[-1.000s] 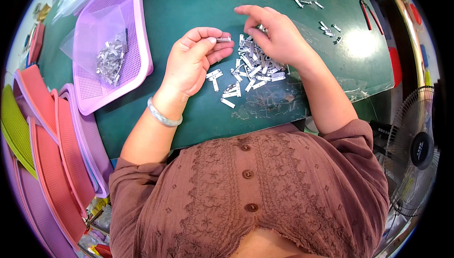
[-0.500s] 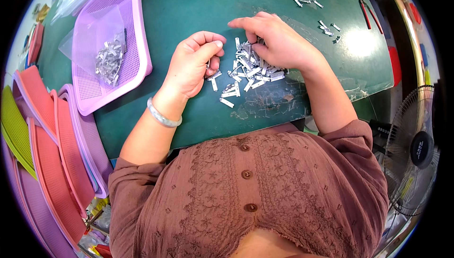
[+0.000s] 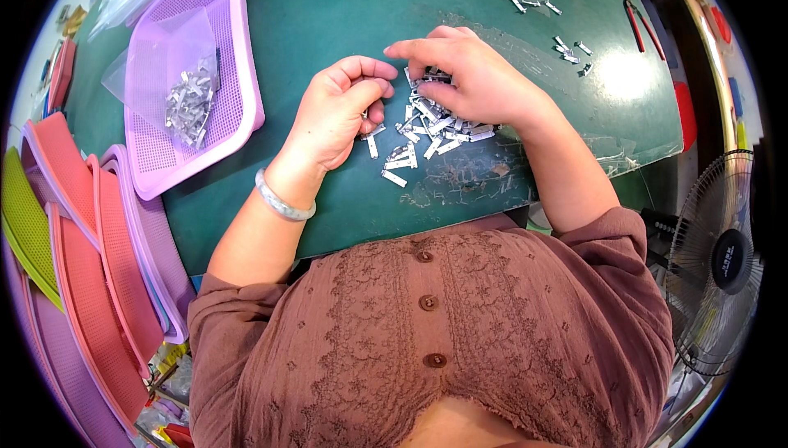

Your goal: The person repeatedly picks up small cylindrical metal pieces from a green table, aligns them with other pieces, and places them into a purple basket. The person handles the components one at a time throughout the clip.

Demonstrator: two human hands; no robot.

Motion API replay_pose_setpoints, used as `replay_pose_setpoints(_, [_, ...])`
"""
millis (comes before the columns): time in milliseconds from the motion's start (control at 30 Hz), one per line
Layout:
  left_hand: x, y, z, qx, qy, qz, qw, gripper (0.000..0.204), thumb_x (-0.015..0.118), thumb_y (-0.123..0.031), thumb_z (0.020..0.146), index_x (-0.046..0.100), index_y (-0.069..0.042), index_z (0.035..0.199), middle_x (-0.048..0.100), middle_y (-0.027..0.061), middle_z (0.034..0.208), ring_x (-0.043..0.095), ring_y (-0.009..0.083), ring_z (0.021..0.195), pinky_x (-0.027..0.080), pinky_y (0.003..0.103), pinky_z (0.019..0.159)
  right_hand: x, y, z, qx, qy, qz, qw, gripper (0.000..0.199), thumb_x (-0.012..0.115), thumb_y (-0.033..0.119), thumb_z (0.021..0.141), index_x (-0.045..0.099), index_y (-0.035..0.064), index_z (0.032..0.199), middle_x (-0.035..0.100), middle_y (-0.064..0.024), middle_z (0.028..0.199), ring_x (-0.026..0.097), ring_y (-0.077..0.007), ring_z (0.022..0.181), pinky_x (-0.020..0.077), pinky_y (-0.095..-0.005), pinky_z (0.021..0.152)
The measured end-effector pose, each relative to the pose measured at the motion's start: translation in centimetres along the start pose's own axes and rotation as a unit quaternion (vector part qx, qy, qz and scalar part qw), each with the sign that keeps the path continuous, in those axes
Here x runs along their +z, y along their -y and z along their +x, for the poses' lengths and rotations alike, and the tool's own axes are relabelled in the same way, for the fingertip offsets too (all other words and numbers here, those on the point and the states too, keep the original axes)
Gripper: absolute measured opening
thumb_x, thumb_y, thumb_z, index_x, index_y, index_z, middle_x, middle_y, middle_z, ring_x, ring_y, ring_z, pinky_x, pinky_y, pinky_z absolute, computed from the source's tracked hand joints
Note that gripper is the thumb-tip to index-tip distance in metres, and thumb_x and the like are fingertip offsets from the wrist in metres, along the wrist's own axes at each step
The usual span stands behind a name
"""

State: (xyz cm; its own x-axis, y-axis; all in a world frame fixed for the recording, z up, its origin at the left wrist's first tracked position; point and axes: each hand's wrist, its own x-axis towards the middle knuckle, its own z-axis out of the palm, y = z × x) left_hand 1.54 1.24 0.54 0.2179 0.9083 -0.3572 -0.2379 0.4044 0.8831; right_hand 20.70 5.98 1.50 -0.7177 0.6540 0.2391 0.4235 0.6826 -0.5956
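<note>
A pile of small silvery metal clips (image 3: 439,120) lies on the green tabletop in front of me. My left hand (image 3: 349,103) is at the pile's left side, its fingers curled with thumb against index finger. A bit of a small metal clip (image 3: 364,114) shows in its curled fingers; most of it is hidden. Over the pile's far side hovers my right hand (image 3: 464,75), index finger stretched toward the left fingertips and thumb apart from it above the clips. Nothing shows between those two digits; its other fingers are partly hidden.
A purple mesh basket (image 3: 253,79) at the left holds a clear bag of clips (image 3: 190,107). Pink, green and purple baskets (image 3: 107,259) stack beside the table. Several loose clips (image 3: 566,50) and red-handled pliers (image 3: 640,25) lie far right. A fan (image 3: 712,267) stands at the right.
My right hand has shifted left, its index fingertip coming close to my left fingers. My left hand has moved only slightly to the right, still curled.
</note>
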Motion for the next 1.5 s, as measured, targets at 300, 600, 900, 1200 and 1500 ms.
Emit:
replay_pose_setpoints(300, [0.1, 0.0, -0.1, 0.002, 0.023, 0.015, 1.000, 0.016, 0.053, -0.008, 0.086, 0.058, -0.001, 0.098, 0.056, 0.0011, 0.077, 0.046, 0.0043, 0.055, 0.035, 0.017, 0.046, 0.2, -0.4, 0.1, 0.118, -0.101, 0.339, 0.928, 0.039, 0.060, -0.003, 0.077, 0.053, 0.0001, 0.114, 0.059, -0.0021, 0.081, 0.056, -0.0089, 0.074, 0.0455, -0.0223, 0.068])
replay_pose_setpoints(600, [0.6, 0.1, -0.4, 0.002, 0.096, 0.017, 0.995, 0.019, 0.052, -0.015, 0.089, 0.060, -0.001, 0.100, 0.058, 0.0004, 0.076, 0.047, 0.0047, 0.057, 0.035, 0.016, 0.048, 0.5, 0.8, 0.4, 0.176, -0.156, 0.462, 0.855, 0.038, 0.060, -0.002, 0.080, 0.050, -0.0027, 0.117, 0.060, -0.0047, 0.084, 0.058, -0.0103, 0.075, 0.0484, -0.0226, 0.069])
replay_pose_setpoints(900, [0.1, -0.1, -0.1, -0.035, 0.073, -0.072, 0.994, 0.017, 0.051, -0.018, 0.089, 0.060, -0.003, 0.089, 0.053, -0.0007, 0.070, 0.043, 0.0059, 0.053, 0.034, 0.018, 0.047, 0.3, 0.6, 0.4, 0.153, -0.138, 0.488, 0.848, 0.036, 0.057, 0.000, 0.082, 0.049, -0.0027, 0.118, 0.061, -0.0058, 0.085, 0.059, -0.0116, 0.077, 0.0480, -0.0236, 0.071])
replay_pose_setpoints(1200, [-0.1, -0.2, -0.1, 0.006, 0.058, -0.039, 0.998, 0.015, 0.056, -0.017, 0.087, 0.061, -0.003, 0.089, 0.055, -0.0015, 0.069, 0.047, 0.0048, 0.056, 0.037, 0.017, 0.048, 0.4, 0.4, 0.2, 0.131, -0.123, 0.507, 0.843, 0.038, 0.056, -0.002, 0.082, 0.049, -0.0021, 0.119, 0.060, -0.0074, 0.091, 0.060, -0.0125, 0.080, 0.0489, -0.0239, 0.075])
replay_pose_setpoints(1500, [0.3, 0.1, -0.2, 0.122, -0.020, 0.134, 0.983, 0.016, 0.059, -0.012, 0.085, 0.060, 0.001, 0.093, 0.057, -0.0019, 0.073, 0.049, 0.0035, 0.060, 0.040, 0.017, 0.053, 0.6, 0.4, 0.3, 0.133, -0.127, 0.482, 0.856, 0.040, 0.059, -0.006, 0.077, 0.049, -0.0038, 0.116, 0.060, -0.0063, 0.086, 0.058, -0.0096, 0.077, 0.0482, -0.0213, 0.071])
